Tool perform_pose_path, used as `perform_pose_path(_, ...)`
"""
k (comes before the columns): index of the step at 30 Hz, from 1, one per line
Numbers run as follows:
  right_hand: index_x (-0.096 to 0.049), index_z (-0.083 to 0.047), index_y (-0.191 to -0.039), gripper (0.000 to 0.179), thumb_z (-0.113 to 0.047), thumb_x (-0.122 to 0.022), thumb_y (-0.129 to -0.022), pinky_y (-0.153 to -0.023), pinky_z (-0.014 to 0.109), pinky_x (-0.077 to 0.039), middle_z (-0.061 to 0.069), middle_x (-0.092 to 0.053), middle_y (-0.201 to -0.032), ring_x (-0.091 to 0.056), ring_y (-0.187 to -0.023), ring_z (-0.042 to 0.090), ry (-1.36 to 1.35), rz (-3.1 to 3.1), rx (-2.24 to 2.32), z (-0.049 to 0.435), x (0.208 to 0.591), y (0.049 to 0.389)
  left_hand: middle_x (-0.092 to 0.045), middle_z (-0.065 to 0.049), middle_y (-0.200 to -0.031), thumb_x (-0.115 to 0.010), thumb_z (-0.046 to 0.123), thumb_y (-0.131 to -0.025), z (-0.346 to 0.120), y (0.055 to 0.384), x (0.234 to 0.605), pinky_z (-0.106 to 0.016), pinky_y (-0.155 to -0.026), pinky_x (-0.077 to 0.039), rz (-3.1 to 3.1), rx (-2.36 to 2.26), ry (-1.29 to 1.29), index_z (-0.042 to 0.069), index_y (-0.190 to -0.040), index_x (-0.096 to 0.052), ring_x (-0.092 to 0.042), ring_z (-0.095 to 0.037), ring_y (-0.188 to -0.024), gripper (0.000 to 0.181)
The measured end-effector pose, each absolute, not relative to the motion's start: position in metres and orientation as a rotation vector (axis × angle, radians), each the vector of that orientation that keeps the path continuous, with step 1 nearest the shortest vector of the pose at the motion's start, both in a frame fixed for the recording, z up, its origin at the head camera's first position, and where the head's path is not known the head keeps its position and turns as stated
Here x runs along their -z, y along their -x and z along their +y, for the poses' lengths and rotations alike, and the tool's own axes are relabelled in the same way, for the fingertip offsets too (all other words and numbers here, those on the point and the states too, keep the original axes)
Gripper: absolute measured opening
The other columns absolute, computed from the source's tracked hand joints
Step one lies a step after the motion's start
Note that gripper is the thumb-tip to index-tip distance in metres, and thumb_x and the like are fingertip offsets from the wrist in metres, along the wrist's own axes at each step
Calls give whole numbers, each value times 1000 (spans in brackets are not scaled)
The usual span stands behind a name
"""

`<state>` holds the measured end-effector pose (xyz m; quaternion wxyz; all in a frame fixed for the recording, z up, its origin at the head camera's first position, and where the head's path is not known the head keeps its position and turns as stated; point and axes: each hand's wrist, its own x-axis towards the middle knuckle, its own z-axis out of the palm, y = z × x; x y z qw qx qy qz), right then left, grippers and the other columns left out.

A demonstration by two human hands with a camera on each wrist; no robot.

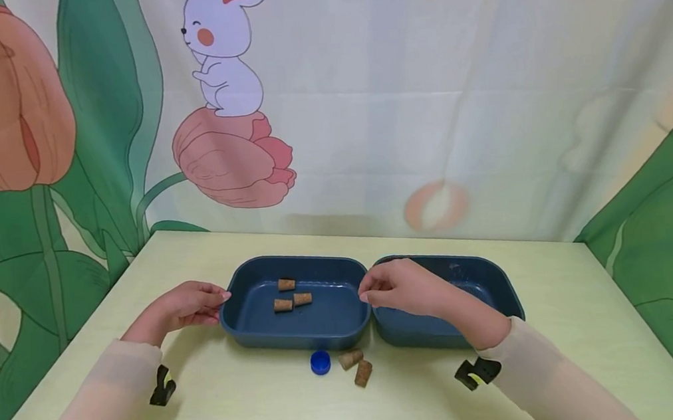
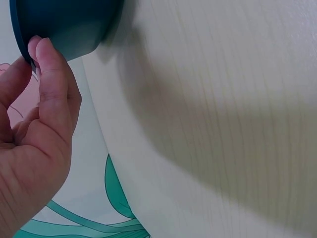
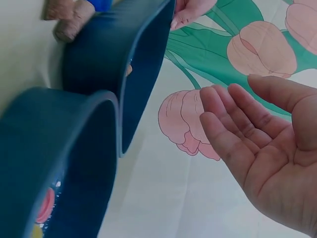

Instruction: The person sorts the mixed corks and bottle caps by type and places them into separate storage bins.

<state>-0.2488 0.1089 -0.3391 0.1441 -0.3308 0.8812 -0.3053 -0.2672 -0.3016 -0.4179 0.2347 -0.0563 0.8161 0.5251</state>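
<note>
The left tray [image 1: 300, 341] sat flat on the table [image 1: 257, 404], its right end close beside the right tray [image 1: 422, 340]. The left hand [image 1: 191, 306] pinched the left tray's rim at its outer end, thumb and fingers on either side of the lip. The right hand [image 1: 403, 287] hung over the place where the two trays met, fingers loosely bent, the thumb apart from them in the wrist view, and nothing showed in its grasp. Three corks [image 1: 283, 305] lay inside the left tray towards its left half; two loose corks [image 1: 363, 373] lay on the table in front of it, with a blue cap [image 1: 320, 363] just beside them. In the right tray a pink piece [image 3: 46, 205] was partly visible. The corks looked light, dry and slightly springy, unlikely to slip or break; a thumb-and-finger pinch across the round sides seemed best, since a careless nudge could roll them. The cap seemed light, hard and smoother, better taken by its rim. The tray looked like stiff plastic, light enough to slide if its wall were bumped. Its raised walls called for a lift over the rim, and the neighbouring tray crowded its right end. Open table lay in front, while behind both trays only a narrow strip separated them from the hanging cloth [image 1: 354, 135].
</note>
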Motion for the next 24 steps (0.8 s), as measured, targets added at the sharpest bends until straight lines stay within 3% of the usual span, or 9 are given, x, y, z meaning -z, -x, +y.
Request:
perform_pose_path(6, -73, -5, -108, 17, -18, -64, -101, -68, 22, -50, 4, -74, -92, -63, -77, 11, 986, 2519, 895, 119, 352, 236, -68, 3, -80, -54, 20, -107, -300, 267, 415, -20, -71, -61, 2237, -1442, 162, -9, -126, -55, -65, -7, -72, 35)
perform_pose_path(11, -74, -4, -105, 15, -15, -66, -99, -69, 17, -51, 6, -76, -92, -58, -75, 2, 994, 2501, 934, 122, 371, 227, -67, 4, -80, -54, 20, -107, -300, 266, 417, -19, -69, -60, 2231, -1450, 164, -9, -126, -55, -65, -6, -71, 35)
perform_pose_path(24, -73, 1, -108, 17, -7, -70, -94, -74, 12, -53, 6, -77, -94, -64, -79, 2, 963, 2481, 902, 124, 406, 219, -65, 3, -80, -53, 21, -108, -300, 266, 416, -18, -69, -60, 2222, -1452, 164, -8, -125, -55, -64, -7, -71, 34)
